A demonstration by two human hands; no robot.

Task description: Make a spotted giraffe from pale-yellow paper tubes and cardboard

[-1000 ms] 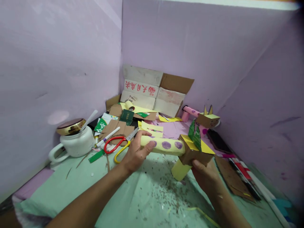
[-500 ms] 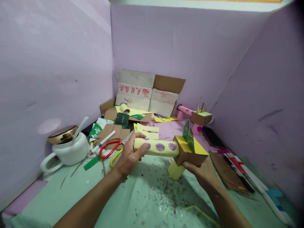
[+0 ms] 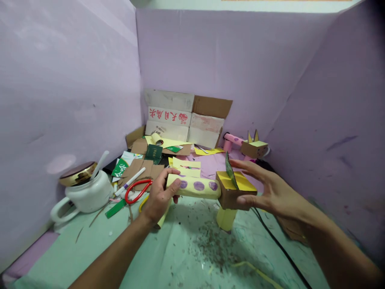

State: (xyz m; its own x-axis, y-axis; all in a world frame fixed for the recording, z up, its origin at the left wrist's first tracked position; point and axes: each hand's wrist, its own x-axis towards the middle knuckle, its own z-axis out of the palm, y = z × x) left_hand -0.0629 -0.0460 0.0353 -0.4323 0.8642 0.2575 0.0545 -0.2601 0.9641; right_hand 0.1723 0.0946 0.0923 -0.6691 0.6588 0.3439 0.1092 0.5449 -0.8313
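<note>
My left hand (image 3: pixel 159 196) is closed round the left end of a yellow paper tube with purple dots (image 3: pixel 197 186). The tube joins a brown cardboard box with a yellow top (image 3: pixel 236 188), which carries a green fin and a yellow tube leg (image 3: pixel 226 218) below. My right hand (image 3: pixel 267 188) is at the box's right side, thumb under its lower edge, fingers stretched out apart behind the green fin. The whole model hangs a little above the green sheet (image 3: pixel 180 253).
Red and yellow scissors (image 3: pixel 138 192), a white marker (image 3: pixel 129 181) and card scraps lie at the left. A white pot with a gold lid (image 3: pixel 86 188) stands far left. A flattened carton (image 3: pixel 186 118) leans at the back, beside a pink and cardboard model (image 3: pixel 251 147). Purple walls enclose everything.
My right hand has moved from under the cardboard box to its right side and spread its fingers. The model has turned a little, and the view has shifted slightly.
</note>
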